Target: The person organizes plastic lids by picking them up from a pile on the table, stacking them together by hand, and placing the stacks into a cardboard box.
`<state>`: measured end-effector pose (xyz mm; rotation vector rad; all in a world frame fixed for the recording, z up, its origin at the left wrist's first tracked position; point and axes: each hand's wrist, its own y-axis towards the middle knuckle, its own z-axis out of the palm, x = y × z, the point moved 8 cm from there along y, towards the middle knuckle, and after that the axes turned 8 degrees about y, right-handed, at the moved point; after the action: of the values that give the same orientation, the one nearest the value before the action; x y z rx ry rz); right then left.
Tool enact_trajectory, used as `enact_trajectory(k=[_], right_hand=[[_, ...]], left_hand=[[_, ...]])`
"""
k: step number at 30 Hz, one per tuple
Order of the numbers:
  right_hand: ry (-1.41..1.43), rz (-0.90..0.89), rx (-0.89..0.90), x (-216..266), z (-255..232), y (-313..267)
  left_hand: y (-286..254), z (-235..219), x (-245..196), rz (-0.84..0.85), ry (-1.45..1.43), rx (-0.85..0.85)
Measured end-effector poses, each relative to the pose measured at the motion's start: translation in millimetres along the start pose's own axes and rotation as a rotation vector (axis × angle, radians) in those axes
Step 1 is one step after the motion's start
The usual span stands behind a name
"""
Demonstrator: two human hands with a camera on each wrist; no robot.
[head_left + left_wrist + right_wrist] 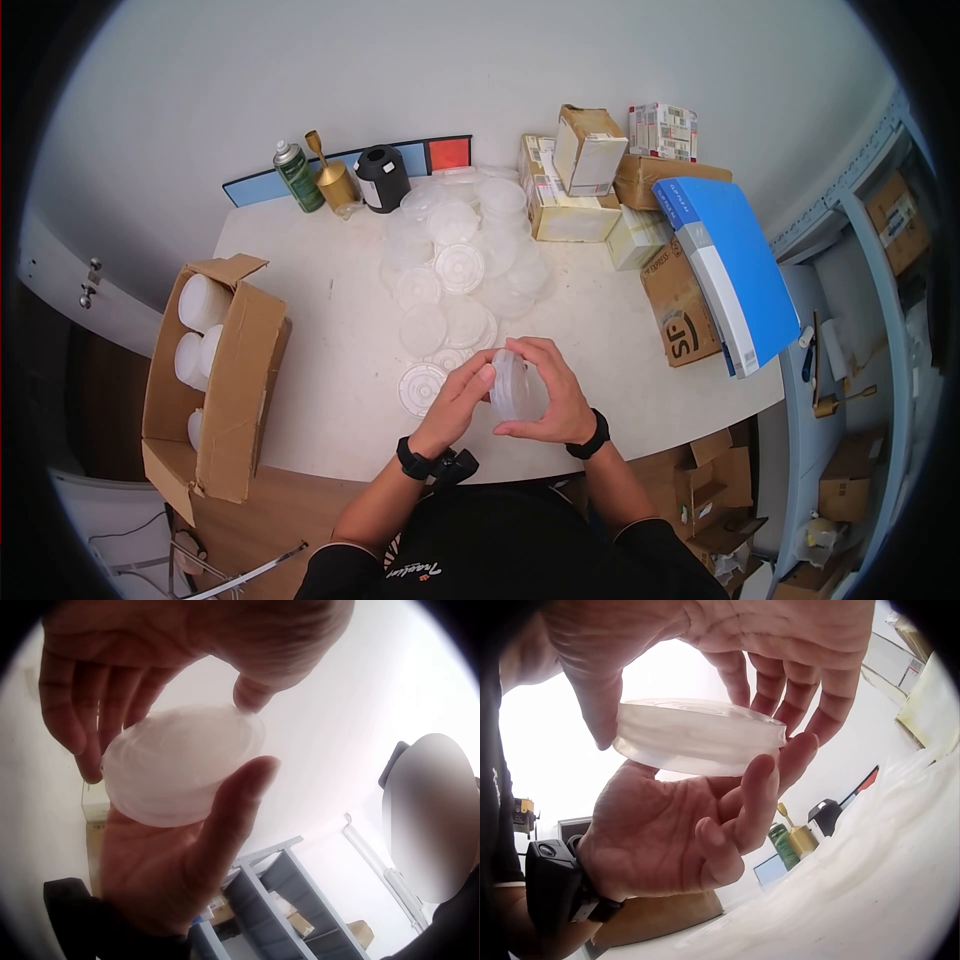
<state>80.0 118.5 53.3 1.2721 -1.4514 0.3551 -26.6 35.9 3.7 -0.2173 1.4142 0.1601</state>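
Between both hands, above the table's front part, is a small stack of translucent round lids (511, 386), tilted on edge. The left hand (458, 399) holds its left side, with the thumb on the near face. My right hand (556, 396) grips the stack from the right, thumb at the lower rim and fingers over the top. In the right wrist view the stack (697, 736) shows edge-on, with the right hand (712, 637) above it and the left hand (675, 832) below. Many loose lids (459, 268) lie spread over the table beyond the hands.
A cardboard box (232, 390) with white tubs (203, 303) stands at the left. A spray can (298, 177), a brass object (336, 184) and a black holder (382, 180) stand at the back left. Boxes (590, 150) and a blue binder (735, 270) are at the right.
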Motion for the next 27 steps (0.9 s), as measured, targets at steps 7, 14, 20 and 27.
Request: enact_trajectory(k=[7, 14, 20, 27], right_hand=[[0.075, -0.001, -0.016, -1.4, -2.3, -1.4], [0.122, 0.0, -0.046, -3.0, -7.0, -4.8], [-0.092, -0.059, -0.091, 10.5, -5.2, -2.6], [-0.141, -0.111, -0.078, 18.1, 1.2, -1.1]], left_hand=[[0.5, 2.0, 2.8, -0.025, -0.081, 0.019], [0.5, 2.1, 17.9, -0.138, -0.318, 0.041], [0.7, -5.2, 15.8, -0.105, -0.176, -0.056], [-2.4, -2.9, 25.9, -0.148, -0.197, -0.085]])
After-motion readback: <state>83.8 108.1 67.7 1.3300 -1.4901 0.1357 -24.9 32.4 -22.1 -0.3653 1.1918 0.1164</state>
